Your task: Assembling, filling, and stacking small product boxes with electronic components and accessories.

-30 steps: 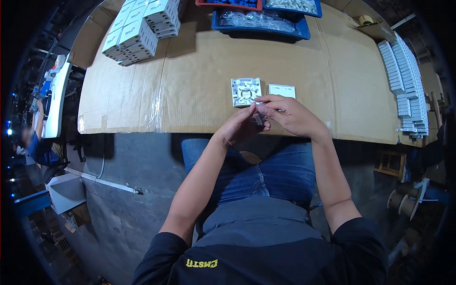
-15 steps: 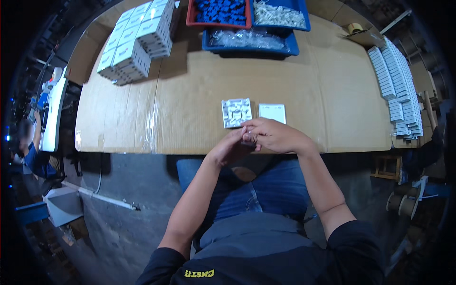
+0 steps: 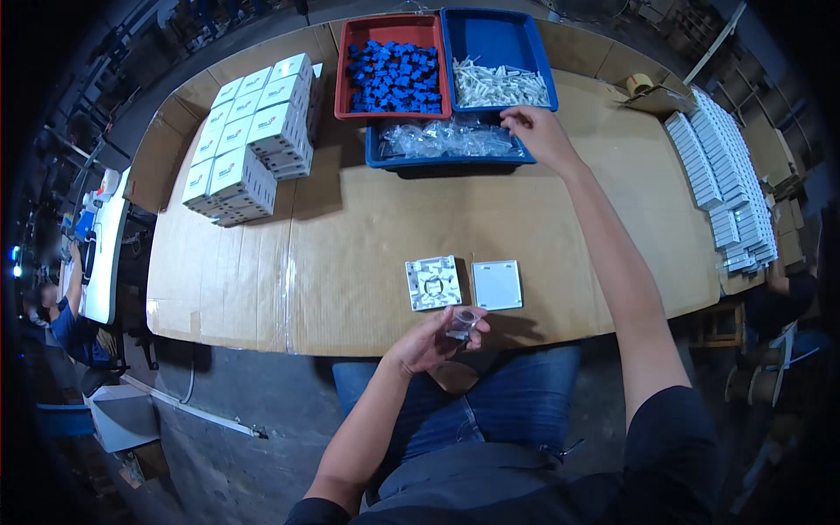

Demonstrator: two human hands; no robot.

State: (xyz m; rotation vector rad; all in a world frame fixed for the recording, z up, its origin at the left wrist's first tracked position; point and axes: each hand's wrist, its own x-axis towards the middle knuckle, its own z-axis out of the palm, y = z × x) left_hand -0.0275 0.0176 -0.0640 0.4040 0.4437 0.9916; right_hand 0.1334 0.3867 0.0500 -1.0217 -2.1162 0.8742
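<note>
In my left hand [image 3: 426,345], close to the table's near edge, is a small clear plastic piece [image 3: 464,324], with the fingers curled round it. My right hand [image 3: 541,136] reaches far forward, over the near right corner of the blue tray of white parts. Its fingers are bent with a gap between them, and I see nothing held. Just beyond my left hand lies a square white-and-grey housing [image 3: 433,283] with a round middle. Beside it on the right is a flat white square cover [image 3: 496,285].
Blue clips fill a red tray [image 3: 341,79]; white parts lie in a blue tray [image 3: 494,37]. A nearer blue tray [image 3: 455,163] holds clear plastic pieces. White boxes [image 3: 236,171] are stacked left, thin white units [image 3: 726,184] right. Another person [image 3: 74,319] works at far left.
My hands have parted: the right one has gone forward to the trays, while the left stays near the edge with the clear piece now visible. The view has tilted up toward the trays.
</note>
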